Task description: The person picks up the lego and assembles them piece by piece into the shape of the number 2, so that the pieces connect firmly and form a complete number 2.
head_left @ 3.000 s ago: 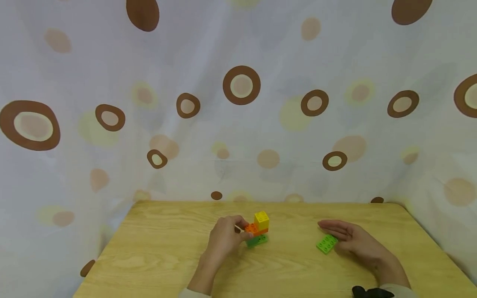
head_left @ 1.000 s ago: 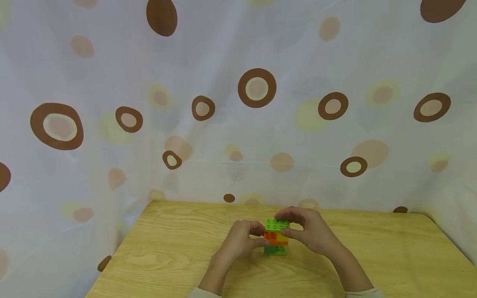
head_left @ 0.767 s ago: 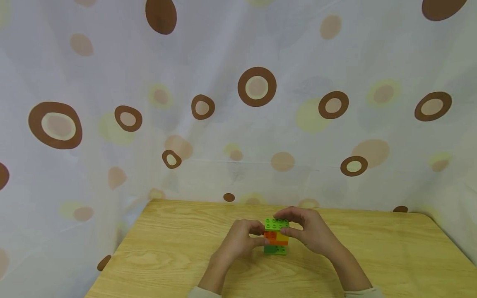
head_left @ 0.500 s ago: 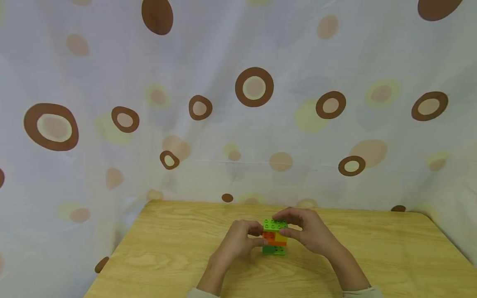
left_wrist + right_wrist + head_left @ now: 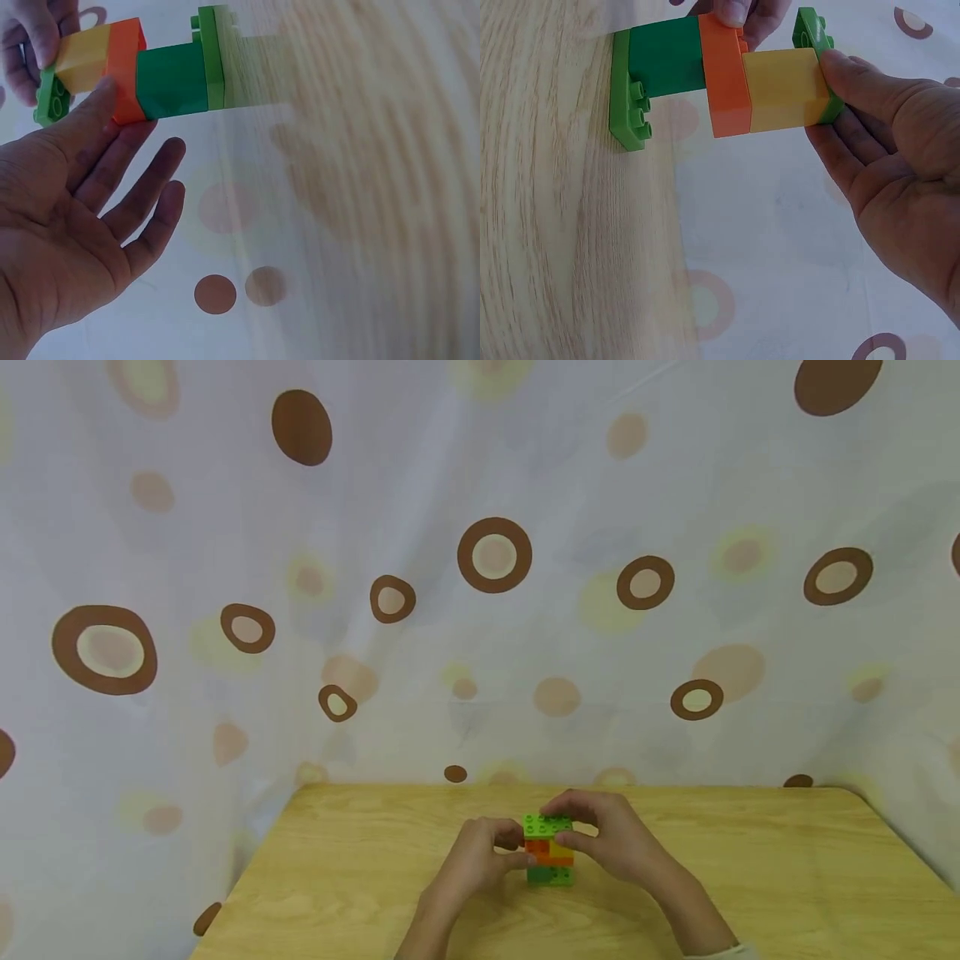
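Note:
A stack of toy building bricks stands on the wooden table (image 5: 345, 877). At its base lies a thin light green brick (image 5: 622, 97), under a dark green block (image 5: 172, 81). Above that come a thin orange brick (image 5: 726, 82) and a yellow block (image 5: 784, 90). My left hand (image 5: 474, 860) pinches the orange brick between thumb and fingers, its other fingers spread in the left wrist view. My right hand (image 5: 626, 845) holds the top light green brick (image 5: 546, 826) by thumb and fingers, right at the top of the yellow block.
A pale curtain (image 5: 375, 510) with brown and beige spots hangs behind the table and along its sides. The table's back edge (image 5: 405, 786) runs a short way beyond the hands.
Since three seconds ago, my right hand has brought the light green brick from the table's right side onto the stack's top. Over the last second both hands have kept nearly still; the head view has tilted.

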Demonstrator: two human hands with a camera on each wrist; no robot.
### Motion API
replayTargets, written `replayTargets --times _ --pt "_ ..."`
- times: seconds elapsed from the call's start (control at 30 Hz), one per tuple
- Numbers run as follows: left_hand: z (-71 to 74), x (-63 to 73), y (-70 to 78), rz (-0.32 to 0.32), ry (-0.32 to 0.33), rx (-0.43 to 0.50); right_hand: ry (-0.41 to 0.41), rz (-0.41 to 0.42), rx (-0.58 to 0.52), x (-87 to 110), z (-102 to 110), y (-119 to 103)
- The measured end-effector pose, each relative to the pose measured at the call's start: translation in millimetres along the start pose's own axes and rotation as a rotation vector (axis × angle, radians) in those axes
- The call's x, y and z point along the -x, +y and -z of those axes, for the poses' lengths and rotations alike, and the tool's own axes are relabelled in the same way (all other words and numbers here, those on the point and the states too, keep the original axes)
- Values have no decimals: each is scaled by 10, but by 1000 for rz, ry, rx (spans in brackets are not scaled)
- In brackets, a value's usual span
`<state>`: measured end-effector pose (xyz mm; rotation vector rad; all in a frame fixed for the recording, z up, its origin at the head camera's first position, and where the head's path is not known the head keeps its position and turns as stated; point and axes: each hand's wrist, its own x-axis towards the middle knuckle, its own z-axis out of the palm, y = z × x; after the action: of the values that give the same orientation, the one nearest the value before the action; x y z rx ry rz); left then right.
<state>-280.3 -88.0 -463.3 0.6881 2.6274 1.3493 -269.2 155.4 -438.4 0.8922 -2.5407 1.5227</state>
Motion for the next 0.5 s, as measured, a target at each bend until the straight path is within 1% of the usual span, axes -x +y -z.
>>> replayTargets --times 0.13,0.23,0.3,0.37,0.5 --pt "5 38 -43 1 -30 6 6 -21 -28 -1 -28 6" --pt "2 53 -32 22 -78 56 31 -57 -30 8 -24 19" --pt "-1 48 -17 31 -97 80 53 -69 -30 8 -20 35" --pt "-2 34 -5 37 -99 93 63 -71 -48 -1 -23 55" --pt "-11 11 3 48 -74 70 61 -67 -122 -35 -60 83"
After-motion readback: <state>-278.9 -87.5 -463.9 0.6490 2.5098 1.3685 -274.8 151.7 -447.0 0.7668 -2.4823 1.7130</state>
